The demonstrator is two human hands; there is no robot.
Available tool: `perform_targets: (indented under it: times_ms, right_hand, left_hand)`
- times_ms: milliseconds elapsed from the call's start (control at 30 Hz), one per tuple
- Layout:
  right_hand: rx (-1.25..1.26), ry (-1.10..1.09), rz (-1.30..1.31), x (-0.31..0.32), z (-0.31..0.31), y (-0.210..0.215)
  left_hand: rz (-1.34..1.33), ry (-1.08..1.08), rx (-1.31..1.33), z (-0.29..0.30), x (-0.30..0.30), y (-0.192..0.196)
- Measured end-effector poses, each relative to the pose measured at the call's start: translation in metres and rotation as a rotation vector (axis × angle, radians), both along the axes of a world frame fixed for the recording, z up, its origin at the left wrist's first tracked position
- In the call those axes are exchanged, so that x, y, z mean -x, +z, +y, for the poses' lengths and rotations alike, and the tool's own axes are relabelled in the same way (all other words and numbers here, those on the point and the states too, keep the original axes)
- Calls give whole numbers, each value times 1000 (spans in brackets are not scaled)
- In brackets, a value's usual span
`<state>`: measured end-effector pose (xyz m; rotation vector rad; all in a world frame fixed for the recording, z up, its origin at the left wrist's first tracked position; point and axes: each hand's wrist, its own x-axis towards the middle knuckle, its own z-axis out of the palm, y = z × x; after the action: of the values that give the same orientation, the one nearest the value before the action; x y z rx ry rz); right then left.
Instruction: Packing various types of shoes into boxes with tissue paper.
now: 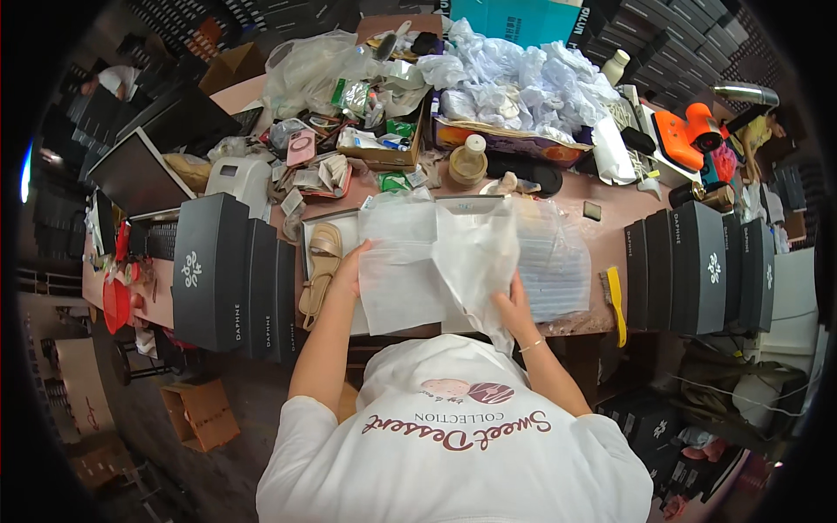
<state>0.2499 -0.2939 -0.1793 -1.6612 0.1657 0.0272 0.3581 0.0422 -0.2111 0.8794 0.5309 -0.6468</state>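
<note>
My left hand (351, 272) is closed on the left edge of a thin white packing sheet (397, 279), its fingertips partly hidden. My right hand (514, 309) pinches the bunched, hanging right part of the white sheet, which is crumpled and raised. Beside my left wrist, a tan sandal (323, 253) lies in the left end of an open shoe box (347, 225). The sheet covers most of what lies between my hands. Further right, a stack of translucent packing sheets (558, 261) rests flat on the table.
Dark shoe boxes stand upright at left (209, 270) and right (697, 266). A yellow-handled brush (615, 305) lies near the front right edge. Behind are a jar (468, 161), a carton of crumpled white paper (523, 83), an orange tape dispenser (684, 135) and a monitor (139, 179).
</note>
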Motion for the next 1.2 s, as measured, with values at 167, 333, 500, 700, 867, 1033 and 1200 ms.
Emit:
perform_targets:
  times_ms: [167,333,500,700,867,1033,1200]
  right_hand:
    - [-300,88,217,-10,-3,20]
    - [592,386,92,-26,50,-46]
    - [728,419,128,-27,59,-59]
    - [396,317,111,-33,32,-84]
    - [275,253,177,-40,30,-77]
    - [343,308,87,-42,27,-102]
    - [590,354,-248,-23,36,-143]
  left_hand:
    - [-2,45,87,0,-5,-2]
    - [-152,69,-266,-40,6,53]
    - [-764,-299,-952,-105,106,81]
    - [-301,-175,-581,-80,114,89]
    - [-384,-505,-736,-48,135,70]
    - [-1131,-422,-1253,-113,97,166]
    - [-1022,-1062,-1289,-183,35,161]
